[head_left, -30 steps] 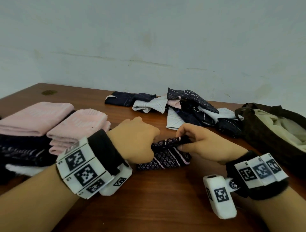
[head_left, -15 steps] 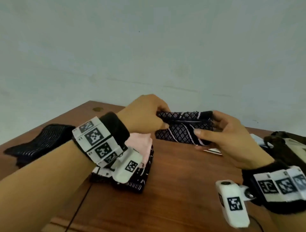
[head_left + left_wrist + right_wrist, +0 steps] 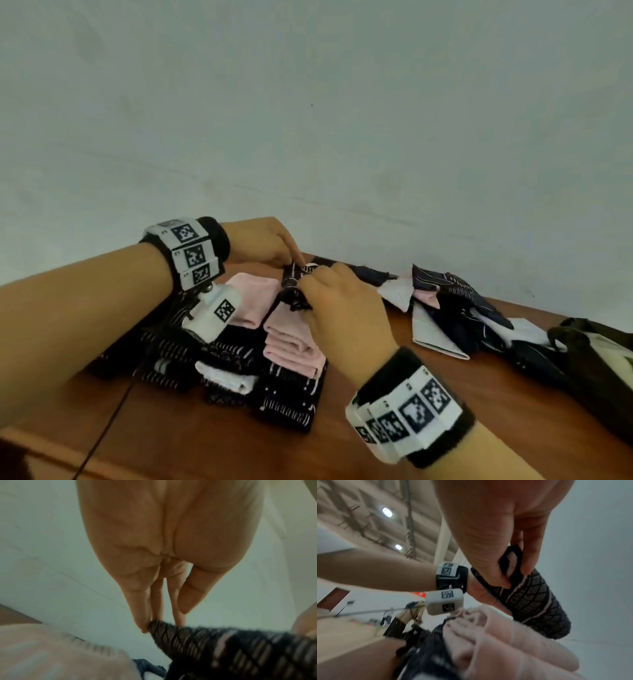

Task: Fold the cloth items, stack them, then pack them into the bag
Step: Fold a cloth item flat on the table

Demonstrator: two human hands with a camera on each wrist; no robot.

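Note:
A folded dark cloth with a pale diamond pattern [image 3: 294, 286] [image 3: 240, 650] [image 3: 532, 599] hangs just above the stacks of folded pink cloths [image 3: 291, 342] [image 3: 505, 649]. My left hand [image 3: 270, 245] pinches its far end with the fingertips [image 3: 145, 627]. My right hand [image 3: 342, 308] grips the near end between thumb and fingers [image 3: 529, 555]. Under the pink cloths lie folded dark striped cloths [image 3: 284, 394]. The dark brown bag [image 3: 596, 363] stands open at the right edge of the table.
A loose heap of unfolded dark, white and pink cloths [image 3: 448, 308] lies at the back of the brown wooden table [image 3: 394, 452], between the stacks and the bag. A pale wall rises right behind the table. A thin black cable [image 3: 102, 431] runs over the table's front left.
Both hands lifted the folded dark patterned cloth from the table in front of me and carried it left, over the pink stacks. The head view swung left with it.

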